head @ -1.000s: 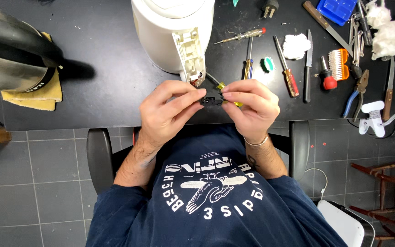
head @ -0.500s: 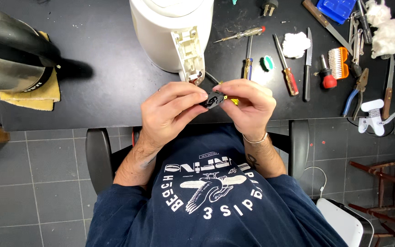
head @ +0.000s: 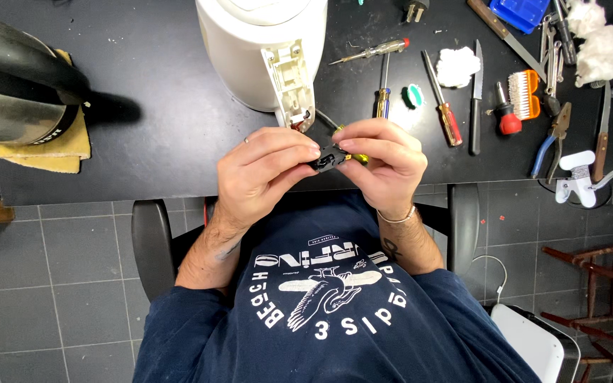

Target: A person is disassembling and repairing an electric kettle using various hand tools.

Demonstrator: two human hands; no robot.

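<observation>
Both hands meet just in front of the white plastic kettle, which lies on its side on the dark matte bench. His left hand pinches a small black plastic part between thumb and fingertips; the right hand is closed on the same part from the other side, with a yellow-handled tool showing under its fingers. To the right of the kettle lie screwdrivers, a knife, blue-handled pliers and cotton tufts. Left of it stands a steel kettle on a yellow cloth.
</observation>
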